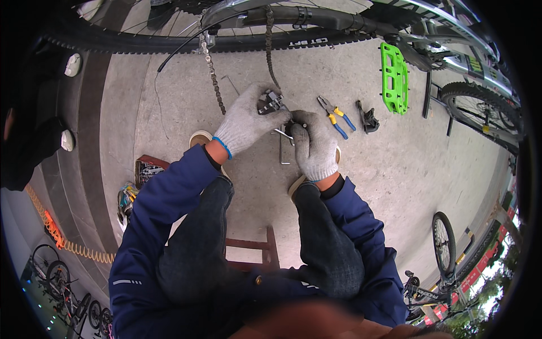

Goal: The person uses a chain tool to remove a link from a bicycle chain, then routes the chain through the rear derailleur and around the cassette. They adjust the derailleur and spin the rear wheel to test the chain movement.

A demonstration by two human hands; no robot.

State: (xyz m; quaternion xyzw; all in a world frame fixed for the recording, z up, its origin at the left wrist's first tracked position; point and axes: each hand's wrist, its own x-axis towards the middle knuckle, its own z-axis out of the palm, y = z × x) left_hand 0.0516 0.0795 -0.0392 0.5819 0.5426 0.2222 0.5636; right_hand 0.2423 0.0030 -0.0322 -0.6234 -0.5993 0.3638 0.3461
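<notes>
In front of me, over the concrete floor, my left hand (247, 116) in a pale knitted glove is closed around a silver and black bicycle derailleur (273, 102). My right hand (317, 148), gloved the same way, pinches the dark lower end of this part; its fingertips are partly hidden. A thin silver hex key (283, 134) pokes out beside the right thumb, and I cannot tell whether that hand grips it. Just beyond my hands, a bicycle chain (212, 76) hangs in two strands from the bike. A black cable (186, 42) curves down from the frame, its frayed wire trailing.
Pliers (337, 116) with yellow and blue handles lie right of my hands, near a small black part (368, 117). A green pedal (394, 78) sticks out from the bike. At left stands a red-edged box (149, 168) of small parts. Another person's shoes (70, 101) are at far left.
</notes>
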